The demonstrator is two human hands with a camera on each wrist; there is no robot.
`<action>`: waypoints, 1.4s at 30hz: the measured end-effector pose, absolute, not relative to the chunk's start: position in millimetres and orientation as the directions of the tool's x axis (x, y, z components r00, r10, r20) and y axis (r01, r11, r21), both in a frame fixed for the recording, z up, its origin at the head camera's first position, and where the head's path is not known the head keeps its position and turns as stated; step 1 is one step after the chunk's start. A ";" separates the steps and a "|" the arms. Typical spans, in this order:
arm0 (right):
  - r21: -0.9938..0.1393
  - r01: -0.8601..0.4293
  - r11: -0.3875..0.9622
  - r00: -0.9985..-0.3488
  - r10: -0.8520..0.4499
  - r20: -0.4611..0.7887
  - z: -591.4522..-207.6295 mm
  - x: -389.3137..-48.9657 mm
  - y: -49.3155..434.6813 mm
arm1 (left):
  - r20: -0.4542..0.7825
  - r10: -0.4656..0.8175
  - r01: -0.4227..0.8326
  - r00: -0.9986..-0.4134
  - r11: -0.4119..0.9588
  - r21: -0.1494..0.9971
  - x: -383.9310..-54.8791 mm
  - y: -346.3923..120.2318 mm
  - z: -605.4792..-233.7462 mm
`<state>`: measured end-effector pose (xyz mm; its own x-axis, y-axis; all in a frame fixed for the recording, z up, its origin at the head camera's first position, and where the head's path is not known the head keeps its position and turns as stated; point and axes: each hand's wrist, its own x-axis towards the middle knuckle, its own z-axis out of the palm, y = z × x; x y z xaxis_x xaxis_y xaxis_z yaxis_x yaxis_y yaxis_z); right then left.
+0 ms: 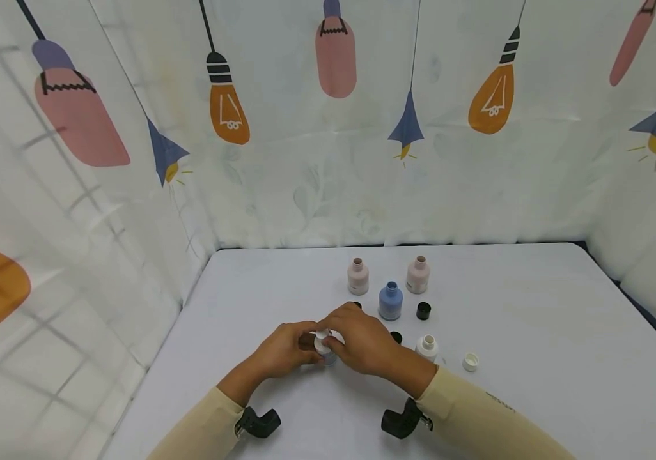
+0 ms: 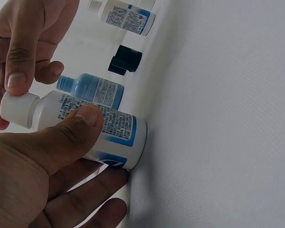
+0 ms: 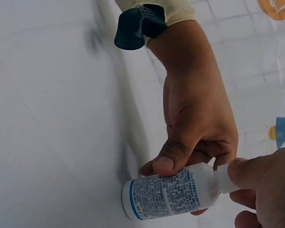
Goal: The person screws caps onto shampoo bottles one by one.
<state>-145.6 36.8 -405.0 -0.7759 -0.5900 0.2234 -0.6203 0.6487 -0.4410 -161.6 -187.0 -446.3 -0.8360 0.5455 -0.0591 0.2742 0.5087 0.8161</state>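
Note:
A white bottle (image 2: 121, 126) with a printed label and blue bands stands on the table in front of the person. My left hand (image 1: 279, 351) grips its body, thumb across the label and fingers around the far side. On the bottle's neck sits a white cap (image 2: 19, 109), which my right hand (image 1: 362, 338) pinches between thumb and fingers from above. In the right wrist view the cap (image 3: 223, 179) is at the bottle's neck. Past the hands stands an uncapped blue bottle (image 1: 390, 303), and right of my right hand an uncapped white bottle (image 1: 427, 348).
Two uncapped pale pink bottles, one left (image 1: 358, 278) and one right (image 1: 417, 276), stand at the back. A black cap (image 1: 423, 311) lies beside the blue bottle; another black cap (image 1: 396, 337) is partly hidden by my right hand. A loose white cap (image 1: 470, 362) lies farther right.

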 end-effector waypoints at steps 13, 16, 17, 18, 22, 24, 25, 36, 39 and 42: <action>-0.495 -0.532 0.687 -0.837 -0.516 0.184 -408.6 -147.4 32.9 | -0.071 0.548 0.259 -0.834 0.502 0.825 -161.8 -186.6 -446.1; -0.483 -0.562 0.672 -0.817 -0.543 0.195 -409.0 -146.7 34.3 | -0.069 0.549 0.258 -0.833 0.495 0.830 -161.5 -186.8 -446.1; -0.477 -0.579 0.661 -0.804 -0.559 0.203 -409.0 -146.4 35.1 | -0.069 0.547 0.259 -0.834 0.499 0.827 -161.5 -187.1 -446.0; -0.473 -0.595 0.650 -0.792 -0.573 0.209 -408.6 -146.3 35.8 | -0.068 0.547 0.262 -0.834 0.502 0.824 -161.5 -187.0 -446.1; -0.451 -0.630 0.632 -0.765 -0.607 0.218 -408.1 -146.1 37.3 | -0.071 0.544 0.263 -0.836 0.511 0.818 -161.6 -187.7 -445.6; -0.446 -0.624 0.641 -0.771 -0.599 0.217 -407.9 -146.3 36.7 | -0.070 0.545 0.265 -0.836 0.512 0.817 -161.6 -187.7 -445.2; -0.448 -0.616 0.648 -0.777 -0.591 0.215 -407.6 -146.1 36.3 | -0.070 0.544 0.266 -0.836 0.514 0.816 -161.5 -188.0 -445.0; -0.487 -0.542 0.685 -0.831 -0.525 0.186 -407.5 -147.0 31.7 | -0.067 0.547 0.276 -0.835 0.520 0.808 -160.7 -188.0 -443.0; -0.494 -0.532 0.688 -0.836 -0.520 0.176 -408.7 -147.4 32.0 | -0.070 0.541 0.276 -0.838 0.531 0.801 -161.0 -187.3 -443.2; -0.504 -0.531 0.681 -0.834 -0.526 0.167 -410.7 -147.2 32.8 | -0.070 0.538 0.275 -0.840 0.534 0.800 -161.0 -186.6 -443.5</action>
